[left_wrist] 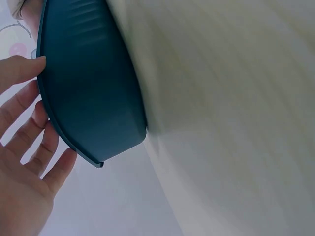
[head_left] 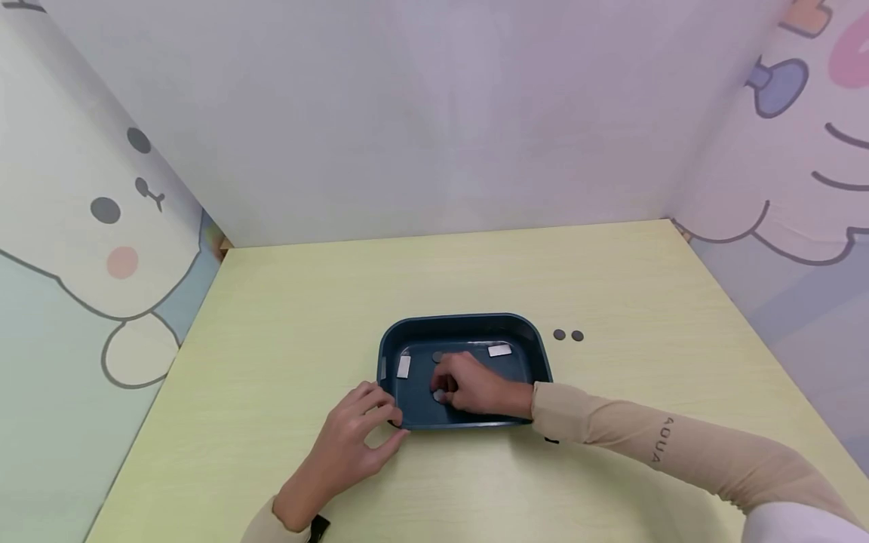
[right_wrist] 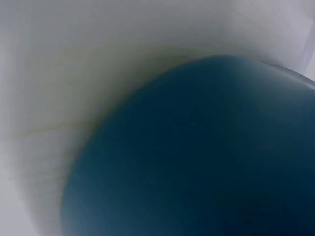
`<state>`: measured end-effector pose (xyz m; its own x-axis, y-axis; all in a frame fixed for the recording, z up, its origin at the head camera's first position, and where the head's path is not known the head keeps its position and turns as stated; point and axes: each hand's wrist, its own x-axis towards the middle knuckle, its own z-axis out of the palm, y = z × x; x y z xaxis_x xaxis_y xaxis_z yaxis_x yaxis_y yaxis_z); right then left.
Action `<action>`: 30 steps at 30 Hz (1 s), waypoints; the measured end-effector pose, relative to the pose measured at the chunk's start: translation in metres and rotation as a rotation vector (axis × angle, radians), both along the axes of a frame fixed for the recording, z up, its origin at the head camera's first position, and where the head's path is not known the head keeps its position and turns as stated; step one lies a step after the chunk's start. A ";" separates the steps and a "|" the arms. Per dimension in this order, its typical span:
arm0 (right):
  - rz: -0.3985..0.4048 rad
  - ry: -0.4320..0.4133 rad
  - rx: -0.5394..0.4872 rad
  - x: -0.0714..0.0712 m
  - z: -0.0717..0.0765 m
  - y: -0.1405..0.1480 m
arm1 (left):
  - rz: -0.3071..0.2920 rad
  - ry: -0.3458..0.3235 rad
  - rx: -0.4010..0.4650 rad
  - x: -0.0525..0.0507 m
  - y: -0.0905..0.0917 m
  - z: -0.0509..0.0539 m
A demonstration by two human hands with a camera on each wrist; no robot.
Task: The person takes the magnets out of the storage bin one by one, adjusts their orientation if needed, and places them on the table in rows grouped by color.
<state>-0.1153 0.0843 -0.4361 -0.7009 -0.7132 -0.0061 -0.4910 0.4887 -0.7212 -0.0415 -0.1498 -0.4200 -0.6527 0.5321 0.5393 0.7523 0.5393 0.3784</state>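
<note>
A dark blue rectangular tray [head_left: 468, 320] with rounded corners lies on the table. My right hand [head_left: 475, 385] is inside it, thumb and fingers pinching a small round disc [head_left: 438, 395] low over the tray floor. Just beyond those fingers a dark round disc [head_left: 437, 357] lies in the tray. Two white rectangular pieces are in there too, one piece [head_left: 403, 366] at the left and another piece [head_left: 499, 350] at the back right. My left hand [head_left: 356, 437] touches the rim at the front left corner with spread fingertips. Only the tray's blurred outside [right_wrist: 197, 157] shows in the right wrist view.
Two dark grey discs, a left disc [head_left: 560, 334] and a right disc [head_left: 577, 335], lie on the table right of the tray. The pale wooden table [head_left: 299, 302] ends at a plain back wall [head_left: 434, 136]. Cartoon-printed walls stand at both sides.
</note>
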 end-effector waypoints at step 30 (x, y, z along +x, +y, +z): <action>0.071 0.070 -0.002 0.008 0.007 0.000 | 0.008 -0.015 -0.025 0.001 0.000 0.004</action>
<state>-0.1073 0.0843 -0.4291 -0.6474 -0.7610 0.0432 -0.5737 0.4492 -0.6848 -0.0405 -0.1495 -0.4165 -0.6646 0.5400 0.5165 0.7425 0.5545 0.3758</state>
